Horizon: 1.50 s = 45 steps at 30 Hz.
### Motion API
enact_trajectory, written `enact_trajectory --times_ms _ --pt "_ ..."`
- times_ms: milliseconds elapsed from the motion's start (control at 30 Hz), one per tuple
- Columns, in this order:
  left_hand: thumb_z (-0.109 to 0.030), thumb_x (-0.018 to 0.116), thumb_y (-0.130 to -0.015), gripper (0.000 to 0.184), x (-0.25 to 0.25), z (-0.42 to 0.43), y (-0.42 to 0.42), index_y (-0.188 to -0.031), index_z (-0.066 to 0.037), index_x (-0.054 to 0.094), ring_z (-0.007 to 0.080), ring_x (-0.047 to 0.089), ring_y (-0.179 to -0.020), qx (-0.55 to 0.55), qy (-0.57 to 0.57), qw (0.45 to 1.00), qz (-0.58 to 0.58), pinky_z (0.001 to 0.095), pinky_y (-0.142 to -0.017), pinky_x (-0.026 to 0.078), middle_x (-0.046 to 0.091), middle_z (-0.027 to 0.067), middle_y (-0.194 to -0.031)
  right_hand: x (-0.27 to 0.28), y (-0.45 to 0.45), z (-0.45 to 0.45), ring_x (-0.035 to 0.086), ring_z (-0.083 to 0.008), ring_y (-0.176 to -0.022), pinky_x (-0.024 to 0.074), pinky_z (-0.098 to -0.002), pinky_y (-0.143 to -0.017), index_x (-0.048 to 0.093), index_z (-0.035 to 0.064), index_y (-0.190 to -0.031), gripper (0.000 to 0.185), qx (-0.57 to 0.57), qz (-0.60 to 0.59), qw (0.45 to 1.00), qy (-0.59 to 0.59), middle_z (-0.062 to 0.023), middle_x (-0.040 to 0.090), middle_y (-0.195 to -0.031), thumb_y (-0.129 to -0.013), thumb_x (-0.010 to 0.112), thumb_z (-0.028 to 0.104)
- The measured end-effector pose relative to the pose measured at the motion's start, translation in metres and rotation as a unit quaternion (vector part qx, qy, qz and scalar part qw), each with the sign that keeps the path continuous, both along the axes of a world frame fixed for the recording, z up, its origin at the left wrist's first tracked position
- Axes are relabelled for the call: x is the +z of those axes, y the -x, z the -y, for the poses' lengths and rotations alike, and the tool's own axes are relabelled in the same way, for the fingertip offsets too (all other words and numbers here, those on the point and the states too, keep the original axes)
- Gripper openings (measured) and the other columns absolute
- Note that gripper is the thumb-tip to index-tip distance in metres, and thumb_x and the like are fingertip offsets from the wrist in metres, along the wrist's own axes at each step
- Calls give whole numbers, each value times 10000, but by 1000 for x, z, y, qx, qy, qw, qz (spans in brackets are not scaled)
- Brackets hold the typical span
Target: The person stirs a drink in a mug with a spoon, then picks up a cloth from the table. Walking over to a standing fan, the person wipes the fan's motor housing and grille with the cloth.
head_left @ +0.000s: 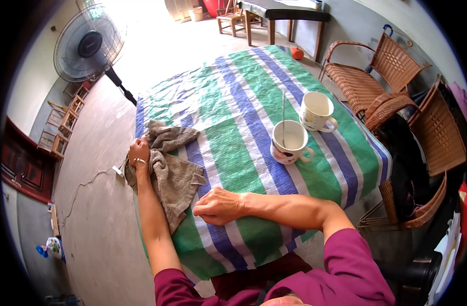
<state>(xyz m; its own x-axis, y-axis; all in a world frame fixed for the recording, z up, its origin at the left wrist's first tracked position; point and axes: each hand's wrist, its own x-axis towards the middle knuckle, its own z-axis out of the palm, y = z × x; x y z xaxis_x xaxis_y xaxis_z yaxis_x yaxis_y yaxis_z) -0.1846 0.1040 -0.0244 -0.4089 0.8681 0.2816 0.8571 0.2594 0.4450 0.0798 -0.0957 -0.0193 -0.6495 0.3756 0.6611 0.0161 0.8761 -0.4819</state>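
A crumpled grey-brown cloth (167, 163) lies along the left edge of the table, part of it bunched up. My left hand (139, 152) is closed on the cloth's left side at that edge. Lower down, my right hand (216, 205) rests on the striped tablecloth (233, 168) as a loose fist, just right of the cloth and apart from it. Its fingers are curled under, and nothing shows in them. Two mugs stand upright to the right: a nearer mug (289, 149) with a thin stick or spoon handle in it, and a farther white mug (315, 115).
A standing fan (91, 45) is beyond the table's far left corner. Wicker chairs (353, 79) line the right side. A white plug or socket piece (118, 171) with a cord hangs near the left edge. A dark-topped table (284, 10) stands at the back.
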Motion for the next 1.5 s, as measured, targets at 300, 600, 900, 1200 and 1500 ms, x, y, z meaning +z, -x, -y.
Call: enact_trajectory --times_ms 300,600,900,1200,1500 --pt "-459 485 -781 382 -1 43 -20 -924 -158 671 383 604 -906 9 -8 1000 12 487 -767 454 654 170 -926 -1 -1 0 560 -318 -572 438 -413 -494 518 71 -722 66 -5 -21 1000 -5 -94 539 -623 -675 562 58" --pt "-434 524 -781 354 2 95 -44 -779 -107 659 396 609 -799 -25 -46 998 26 489 -689 461 646 189 -805 9 -5 6 596 -285 -577 463 -377 -482 557 81 -759 58 -78 -54 993 -71 -79 576 -634 -717 597 84" --pt "-462 516 -794 390 1 118 -55 -775 -96 650 398 604 -798 -35 -50 998 31 491 -688 460 644 186 -796 21 -78 41 629 -238 -585 495 -321 -503 608 40 -842 96 -188 -69 979 -32 -96 647 -733 -747 612 28" --pt "-448 521 -790 377 7 121 -58 -771 -94 649 396 605 -799 -40 -55 997 38 481 -687 459 645 187 -801 4 -192 86 516 -71 -521 415 -223 -486 610 -24 -862 132 -422 -205 872 142 -34 553 -603 -861 555 97" --pt "-444 515 -784 366 4 116 -55 -790 -107 658 382 606 -823 -33 -39 998 39 475 -708 460 650 172 -828 10 -211 63 540 -73 -645 424 -208 -579 592 -14 -968 200 -475 -307 795 220 -15 592 -813 -885 563 166"
